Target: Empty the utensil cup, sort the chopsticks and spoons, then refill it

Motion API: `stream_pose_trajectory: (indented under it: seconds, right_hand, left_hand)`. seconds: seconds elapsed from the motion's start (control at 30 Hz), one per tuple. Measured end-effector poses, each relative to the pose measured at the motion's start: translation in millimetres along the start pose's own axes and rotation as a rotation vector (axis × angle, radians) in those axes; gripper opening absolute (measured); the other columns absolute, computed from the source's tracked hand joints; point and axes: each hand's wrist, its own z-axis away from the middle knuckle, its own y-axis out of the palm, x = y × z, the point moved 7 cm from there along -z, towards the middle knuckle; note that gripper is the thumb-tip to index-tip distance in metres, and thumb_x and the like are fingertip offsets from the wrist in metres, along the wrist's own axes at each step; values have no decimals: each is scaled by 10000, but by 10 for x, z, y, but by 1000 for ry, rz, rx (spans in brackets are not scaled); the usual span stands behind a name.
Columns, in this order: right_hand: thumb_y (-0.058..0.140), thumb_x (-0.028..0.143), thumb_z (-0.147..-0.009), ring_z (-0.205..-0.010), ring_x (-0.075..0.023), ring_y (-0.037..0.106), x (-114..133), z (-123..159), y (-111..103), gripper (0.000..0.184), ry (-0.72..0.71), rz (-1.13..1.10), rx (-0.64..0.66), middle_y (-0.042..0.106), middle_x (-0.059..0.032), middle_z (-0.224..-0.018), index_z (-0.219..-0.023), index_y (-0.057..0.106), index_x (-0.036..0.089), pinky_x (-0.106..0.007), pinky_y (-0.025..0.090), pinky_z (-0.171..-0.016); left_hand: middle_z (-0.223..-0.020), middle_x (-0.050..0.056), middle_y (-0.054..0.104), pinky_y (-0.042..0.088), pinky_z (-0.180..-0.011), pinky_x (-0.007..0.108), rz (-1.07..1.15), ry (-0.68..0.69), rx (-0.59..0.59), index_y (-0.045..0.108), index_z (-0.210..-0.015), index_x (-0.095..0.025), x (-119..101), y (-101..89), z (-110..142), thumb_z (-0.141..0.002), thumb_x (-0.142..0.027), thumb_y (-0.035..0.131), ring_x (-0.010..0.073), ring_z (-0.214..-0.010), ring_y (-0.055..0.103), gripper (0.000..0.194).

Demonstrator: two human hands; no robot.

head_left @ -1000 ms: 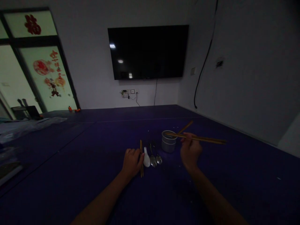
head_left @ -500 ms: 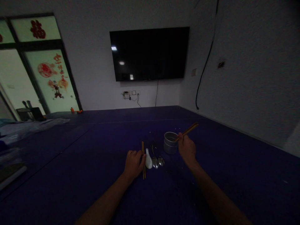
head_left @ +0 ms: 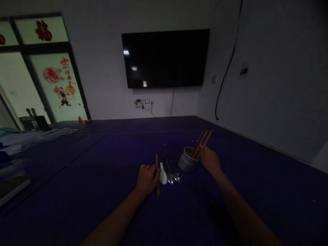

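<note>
Crumpled clear sheeting (head_left: 42, 138) lies at far left, below a glass door (head_left: 48, 95) bearing red decorations (head_left: 51, 75); nearer the middle, my left hand (head_left: 146, 178) rests on the dark purple surface (head_left: 110, 164) over a pair of wooden chopsticks (head_left: 158, 188), its fingers curled, though whether they grip I cannot tell; just right of the pair lie a white spoon (head_left: 163, 176), a metal spoon (head_left: 170, 178) and a smaller metal spoon (head_left: 176, 176), side by side, bowls toward me, with a black television (head_left: 166, 59) on the wall (head_left: 102, 85) beyond; next stands a grey cup (head_left: 186, 164), tilted toward my right hand (head_left: 210, 160), which grasps slanting chopsticks (head_left: 208, 138) at the rim; their lower ends sit inside the cup, their tops fan out above my fingers; how many I pinch, I cannot make out; at far right, a black cable (head_left: 226, 75) hangs.
</note>
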Motion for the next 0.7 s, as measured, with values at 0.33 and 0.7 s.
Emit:
stream_pose_trajectory:
  seconds: [0.33,0.7]
  right_hand:
    - [255,382,-955,-690,-216,631,137,23,-126,449,-51,131,29,669,-130,-802,-862,634,160,-287,359,-563]
    - [242,647,-866,-612,-211,583,9,54,-94,634,-1,-319,-125,649,-107,-667,-739,630,162,-278,348,-532]
  left_hand:
    - [-730,62,654,374,-710,334,-16,-8,10,598,-801,-178,5,18,6,-924,-293,340,182,-699,592,308]
    - [-740,64,659,373,-710,330,-36,-22,72,610,-809,-182,7,38,1,-920,-309,338,185,-709,597,320]
